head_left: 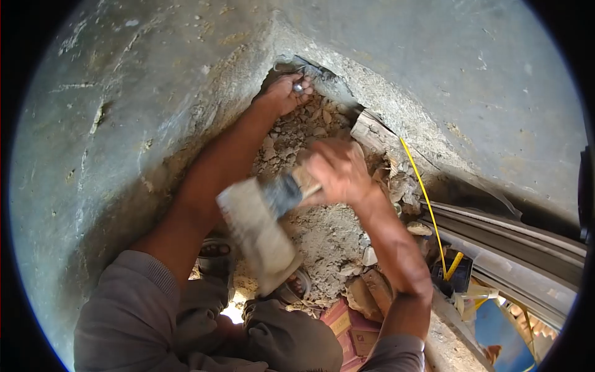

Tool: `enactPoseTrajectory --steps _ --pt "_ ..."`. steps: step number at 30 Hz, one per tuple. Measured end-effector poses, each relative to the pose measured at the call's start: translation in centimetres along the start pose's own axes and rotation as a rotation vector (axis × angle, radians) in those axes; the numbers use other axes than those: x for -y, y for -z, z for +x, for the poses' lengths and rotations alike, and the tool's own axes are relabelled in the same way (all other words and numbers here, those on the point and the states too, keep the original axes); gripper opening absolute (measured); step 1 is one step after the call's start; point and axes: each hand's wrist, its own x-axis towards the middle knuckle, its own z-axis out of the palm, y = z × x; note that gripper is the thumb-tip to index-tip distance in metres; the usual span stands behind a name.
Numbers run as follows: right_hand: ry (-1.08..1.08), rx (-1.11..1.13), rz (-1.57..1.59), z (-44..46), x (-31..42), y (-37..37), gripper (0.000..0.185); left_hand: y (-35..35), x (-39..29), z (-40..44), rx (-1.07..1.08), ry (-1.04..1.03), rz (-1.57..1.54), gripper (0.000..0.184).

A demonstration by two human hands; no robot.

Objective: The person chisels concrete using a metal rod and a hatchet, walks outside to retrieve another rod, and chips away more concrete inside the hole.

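My left hand [286, 94] reaches into a broken hollow at the corner of the walls. Its fingers are closed around a chisel [298, 88], of which only the round metal end shows; the rest is hidden by the hand and the hollow. My right hand [339, 170], smeared by motion, grips the wooden handle of a hammer [259, 235]. The big, dusty, block-shaped head hangs over my legs, to the lower left of that hand and apart from the chisel. Dark wrapping covers the handle near the head. Loose rubble [322, 226] lies beneath both hands.
Grey plastered walls [149, 80] close in on both sides. A pale broken block [372, 131] juts out right of the hollow. A yellow cord [424, 186] runs down past long metal profiles [514, 239]. Bricks [372, 291] and red boxes [350, 328] lie near my feet.
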Motion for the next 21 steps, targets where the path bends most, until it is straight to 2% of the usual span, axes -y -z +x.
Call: enactPoseTrajectory --steps 1,2,3,4,6,7,8,9,11,12,13,14,16,17,18,19,20,21 --pt "-0.361 0.398 -0.006 -0.9 -2.0 -0.2 0.071 0.1 -0.1 -0.2 0.008 0.003 0.003 0.021" --pt "-0.725 0.795 -0.012 -1.6 -3.9 -0.6 0.07 0.7 -0.2 -0.2 0.207 0.024 -0.015 0.021" --pt "-0.806 0.737 -0.163 -1.3 -6.1 -1.2 0.065 1.1 -0.4 0.3 0.413 0.044 -0.029 0.022" --pt "-0.81 0.72 -0.175 -0.3 -5.5 -0.3 0.065 3.0 -0.7 3.4 0.359 0.217 -0.117 0.024" --pt "-0.766 0.665 0.031 0.9 -1.2 1.2 0.062 2.7 -1.4 2.9 0.51 0.37 -0.143 0.023" --pt "-0.598 0.718 0.04 0.5 0.0 0.8 0.055 0.2 0.0 0.6 0.063 0.031 -0.044 0.024" --pt "-0.429 0.756 0.052 0.0 1.2 0.4 0.048 -1.1 -0.1 -0.4 -0.042 -0.007 0.019 0.023" --pt "-0.439 0.759 0.061 -0.9 0.9 0.0 0.048 -0.7 0.2 -0.4 -0.023 -0.002 0.042 0.021" --pt "-0.3 0.645 0.045 -2.8 -1.7 -1.2 0.051 1.6 0.7 1.5 -0.002 -0.003 0.064 0.02" --pt "-0.23 0.587 0.027 -2.9 -3.2 -1.1 0.053 4.9 2.0 5.1 -0.042 -0.308 0.466 0.019" --pt "-1.014 0.88 0.242 0.2 -4.6 1.1 0.059 3.0 0.4 2.9 0.106 -0.1 0.284 0.02" --pt "-0.869 0.884 -0.139 0.1 -5.5 0.4 0.064 0.8 -1.3 0.6 0.211 0.127 0.127 0.021" --pt "-0.76 0.594 -0.032 -0.8 -2.6 0.1 0.067 2.5 -0.7 2.3 0.569 0.173 -0.071 0.02" --pt "-0.577 0.452 0.114 -1.0 -1.6 0.1 0.06 0.5 -0.3 0.2 0.205 0.017 0.031 0.018" --pt "-0.366 0.33 0.264 -1.2 -0.5 0.1 0.054 -1.4 -0.2 -0.7 -0.033 -0.005 0.04 0.017" --pt "-0.154 0.241 0.386 -1.3 0.5 0.1 0.048 -1.9 -0.5 -1.0 -0.017 -0.014 0.074 0.017" --pt "-0.012 0.165 0.301 0.3 1.3 1.3 0.045 -1.6 -0.4 -1.4 -0.006 -0.024 0.102 0.016" --pt "-0.141 0.317 0.215 -0.9 0.0 0.1 0.046 -1.1 0.0 -1.3 -0.006 -0.02 0.103 0.016"
